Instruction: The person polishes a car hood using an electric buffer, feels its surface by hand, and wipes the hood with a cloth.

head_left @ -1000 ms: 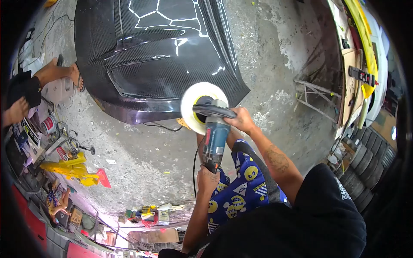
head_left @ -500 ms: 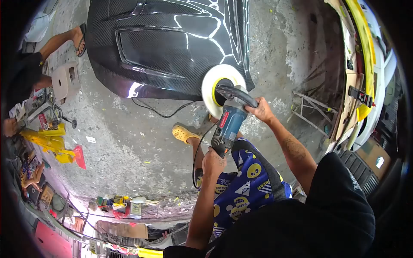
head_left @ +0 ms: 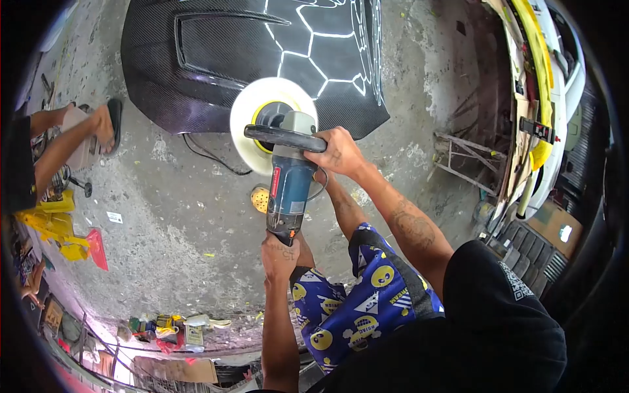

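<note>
Gripping blue polisher (head_left: pixel 293 185), round white pad (head_left: pixel 244 128), black handle (head_left: pixel 282 137)

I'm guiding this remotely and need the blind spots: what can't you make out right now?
- Hood: far end cut off by the head view's top edge.
- Working face of the pad: turned away in the head view, hidden by the pad itself.
- Left hand: finger placement beneath the polisher, hidden in the head view by the hand's back.
</note>
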The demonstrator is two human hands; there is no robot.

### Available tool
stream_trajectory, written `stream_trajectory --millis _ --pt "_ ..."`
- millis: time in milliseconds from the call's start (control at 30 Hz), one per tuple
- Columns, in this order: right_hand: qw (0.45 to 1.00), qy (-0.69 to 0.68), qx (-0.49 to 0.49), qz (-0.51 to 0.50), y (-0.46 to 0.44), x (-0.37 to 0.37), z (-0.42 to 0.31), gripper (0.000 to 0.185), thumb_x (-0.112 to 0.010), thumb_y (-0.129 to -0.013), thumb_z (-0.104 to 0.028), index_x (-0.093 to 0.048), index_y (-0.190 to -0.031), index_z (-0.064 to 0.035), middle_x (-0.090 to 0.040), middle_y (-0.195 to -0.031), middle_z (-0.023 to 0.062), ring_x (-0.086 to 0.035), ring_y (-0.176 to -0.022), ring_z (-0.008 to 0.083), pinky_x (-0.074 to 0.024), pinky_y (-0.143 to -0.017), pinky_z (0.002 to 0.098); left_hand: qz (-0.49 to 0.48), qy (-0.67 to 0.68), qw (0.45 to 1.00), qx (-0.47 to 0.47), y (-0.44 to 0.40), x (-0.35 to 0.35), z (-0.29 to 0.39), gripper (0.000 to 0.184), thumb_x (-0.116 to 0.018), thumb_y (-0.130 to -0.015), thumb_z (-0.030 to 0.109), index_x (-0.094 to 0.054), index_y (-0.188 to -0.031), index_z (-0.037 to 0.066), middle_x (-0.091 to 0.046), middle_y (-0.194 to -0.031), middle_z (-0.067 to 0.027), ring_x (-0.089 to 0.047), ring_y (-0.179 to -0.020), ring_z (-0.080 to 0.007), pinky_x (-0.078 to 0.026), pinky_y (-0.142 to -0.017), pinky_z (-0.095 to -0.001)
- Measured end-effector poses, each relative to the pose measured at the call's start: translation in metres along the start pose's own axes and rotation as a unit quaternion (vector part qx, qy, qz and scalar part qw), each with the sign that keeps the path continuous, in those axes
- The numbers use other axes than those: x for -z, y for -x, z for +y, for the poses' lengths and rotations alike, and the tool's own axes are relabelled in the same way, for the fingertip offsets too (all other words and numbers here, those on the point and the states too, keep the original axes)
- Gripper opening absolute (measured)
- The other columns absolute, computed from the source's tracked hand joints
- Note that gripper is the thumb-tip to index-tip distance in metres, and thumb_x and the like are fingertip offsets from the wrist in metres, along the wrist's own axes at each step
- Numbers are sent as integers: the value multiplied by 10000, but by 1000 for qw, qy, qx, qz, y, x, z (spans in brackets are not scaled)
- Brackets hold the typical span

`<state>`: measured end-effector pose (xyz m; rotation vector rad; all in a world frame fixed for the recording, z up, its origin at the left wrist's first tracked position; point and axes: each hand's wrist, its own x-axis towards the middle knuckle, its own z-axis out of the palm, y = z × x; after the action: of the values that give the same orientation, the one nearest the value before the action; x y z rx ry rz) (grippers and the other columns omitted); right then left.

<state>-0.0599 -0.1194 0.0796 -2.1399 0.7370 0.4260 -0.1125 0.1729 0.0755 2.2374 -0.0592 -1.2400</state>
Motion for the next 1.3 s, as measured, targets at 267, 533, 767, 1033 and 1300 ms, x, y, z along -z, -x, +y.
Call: stream_trajectory --millis 267,533,767,1033,1300 --pt "991 -34 -90 89 28 50 98 320 -763 -743 -261 -737 -865 34 -673 -687 198 -661 -607 208 -527 -646 384 -61 -17 996 -62 3 -38 76 446 -744 -777 284 -624 -1002 -83 -680 -960 -326 -667 -934 -475 -533 -834 -495" --pt "996 57 -37 51 -3 59 58 399 -763 -729 -347 -755 -912 8 -681 -751 242 -706 -751 387 -556 -729 438 12 30 997 -73 3 -41 70 712 -669 -883 575 -591 -1062 -110 -692 -945 -314 -694 -896 -459 -545 -795 -505" --pt "994 85 40 47 -40 56 31 359 -773 -717 -336 -740 -844 -1 -676 -732 237 -693 -759 395 -553 -745 453 19 98 995 -11 -16 -25 79 675 -742 -850 531 -605 -1149 -59 -704 -967 -275 -678 -932 -479 -535 -796 -487" --pt "995 60 -71 47 17 95 107 307 -761 -742 -295 -772 -917 -43 -702 -779 206 -705 -766 379 -564 -738 426 -114 17 992 58 1 -86 110 868 -668 -801 724 -599 -1088 -92 -685 -940 -327 -675 -949 -488 -539 -815 -519" --pt "996 35 82 -23 -77 46 -8 351 -766 -712 -331 -759 -898 -33 -696 -767 227 -700 -769 400 -573 -761 447 36 181 983 -2 -30 -7 81 572 -752 -877 406 -604 -1134 -83 -686 -977 -313 -686 -924 -459 -531 -809 -472"
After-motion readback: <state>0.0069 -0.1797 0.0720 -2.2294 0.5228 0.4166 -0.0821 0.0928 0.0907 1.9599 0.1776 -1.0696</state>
